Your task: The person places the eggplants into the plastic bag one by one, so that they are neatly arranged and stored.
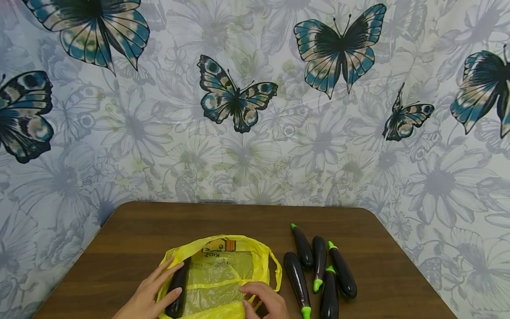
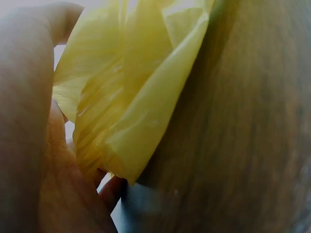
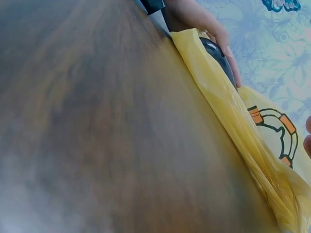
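Observation:
A yellow plastic bag [image 1: 219,283] lies with its mouth spread toward me on the table, and a dark eggplant [image 1: 178,288] rests inside its left edge. My left hand [image 1: 153,290] is at that side, its fingers fairly straight, fingertips and thumb touching the eggplant. In the right wrist view the eggplant [image 3: 218,60] shows between the bag's edge and the left hand [image 3: 204,22]. At the near right rim my right hand [image 1: 267,301] has bent fingers, with the bag's edge between finger and thumb. The left wrist view shows bag film [image 2: 131,97] beside the left palm.
Several eggplants [image 1: 338,270] with bright green stems lie in a loose group right of the bag. The bag's handle loop [image 1: 276,272] reaches toward them. The brown wooden table [image 1: 398,283] has rounded far corners and meets a butterfly-patterned backdrop [image 1: 255,168].

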`<state>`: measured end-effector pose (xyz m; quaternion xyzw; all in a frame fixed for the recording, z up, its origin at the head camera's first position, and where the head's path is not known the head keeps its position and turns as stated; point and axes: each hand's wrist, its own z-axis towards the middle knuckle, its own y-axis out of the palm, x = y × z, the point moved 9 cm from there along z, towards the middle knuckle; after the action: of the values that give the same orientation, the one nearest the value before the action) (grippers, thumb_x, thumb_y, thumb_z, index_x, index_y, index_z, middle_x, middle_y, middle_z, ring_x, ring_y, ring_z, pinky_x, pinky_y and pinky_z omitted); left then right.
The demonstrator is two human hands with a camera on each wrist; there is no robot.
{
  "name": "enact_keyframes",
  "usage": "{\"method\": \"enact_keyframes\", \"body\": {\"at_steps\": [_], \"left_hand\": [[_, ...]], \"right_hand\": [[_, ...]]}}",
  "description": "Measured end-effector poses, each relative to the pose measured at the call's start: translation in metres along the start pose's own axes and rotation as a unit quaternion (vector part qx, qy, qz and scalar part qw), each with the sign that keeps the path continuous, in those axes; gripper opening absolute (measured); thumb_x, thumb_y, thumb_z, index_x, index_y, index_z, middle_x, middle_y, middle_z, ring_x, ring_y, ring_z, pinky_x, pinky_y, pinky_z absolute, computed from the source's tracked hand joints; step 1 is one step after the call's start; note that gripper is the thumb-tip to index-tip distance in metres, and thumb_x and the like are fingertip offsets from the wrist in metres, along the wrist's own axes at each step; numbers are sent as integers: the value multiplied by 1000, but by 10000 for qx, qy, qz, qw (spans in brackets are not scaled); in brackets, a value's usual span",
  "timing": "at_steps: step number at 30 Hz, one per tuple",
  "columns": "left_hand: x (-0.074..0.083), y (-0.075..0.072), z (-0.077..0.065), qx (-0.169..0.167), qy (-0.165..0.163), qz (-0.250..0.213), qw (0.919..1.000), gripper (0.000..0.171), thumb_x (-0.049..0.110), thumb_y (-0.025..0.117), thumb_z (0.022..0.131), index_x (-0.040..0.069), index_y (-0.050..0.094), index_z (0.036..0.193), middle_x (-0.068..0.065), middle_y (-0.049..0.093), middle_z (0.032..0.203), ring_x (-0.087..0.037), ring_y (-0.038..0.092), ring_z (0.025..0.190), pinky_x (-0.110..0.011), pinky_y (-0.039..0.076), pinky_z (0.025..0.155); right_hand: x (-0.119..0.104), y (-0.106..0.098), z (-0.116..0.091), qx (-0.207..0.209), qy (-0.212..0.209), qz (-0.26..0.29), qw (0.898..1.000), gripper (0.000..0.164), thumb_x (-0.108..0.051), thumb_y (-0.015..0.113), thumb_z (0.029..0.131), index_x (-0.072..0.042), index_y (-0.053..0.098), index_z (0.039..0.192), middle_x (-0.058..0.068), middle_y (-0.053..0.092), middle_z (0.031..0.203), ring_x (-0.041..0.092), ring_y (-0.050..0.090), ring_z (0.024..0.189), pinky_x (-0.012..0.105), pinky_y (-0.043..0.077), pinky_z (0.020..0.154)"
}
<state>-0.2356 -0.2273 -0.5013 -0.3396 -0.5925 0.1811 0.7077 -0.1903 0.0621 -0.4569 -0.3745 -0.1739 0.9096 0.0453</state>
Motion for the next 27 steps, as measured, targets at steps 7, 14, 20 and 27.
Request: {"method": "enact_keyframes", "body": {"at_steps": [7,14,20,27], "left_hand": [[0,0,-1,11,-24,-20,10000,58,36,62,104,10,48,154,-33,29,162,-65,33,139,-79,42,92],[1,-1,-1,57,31,-53,10000,58,35,62,104,9,49,153,-33,30,161,-66,33,139,-80,41,91],[1,0,-1,20,-13,-51,10000,58,36,62,104,9,48,153,-33,30,161,-65,33,139,-79,41,91],[1,0,-1,38,-7,-29,10000,58,36,62,104,10,48,154,-33,30,161,-65,33,139,-79,42,91]], "right_hand": [[-3,-6,-2,9,-350,-175,9992,38,9,72,89,-12,70,121,4,72,108,8,67,85,19,56,63],[0,-11,-3,-50,-157,-167,9997,32,5,73,91,-10,70,118,6,71,104,8,66,87,21,57,64],[-4,-18,-4,-18,-327,-302,9990,33,7,72,91,-9,69,120,5,70,104,9,65,87,20,56,65],[-1,-24,-6,-12,134,-470,9988,31,2,75,90,-12,71,117,-1,70,103,7,65,86,26,58,65]]}}
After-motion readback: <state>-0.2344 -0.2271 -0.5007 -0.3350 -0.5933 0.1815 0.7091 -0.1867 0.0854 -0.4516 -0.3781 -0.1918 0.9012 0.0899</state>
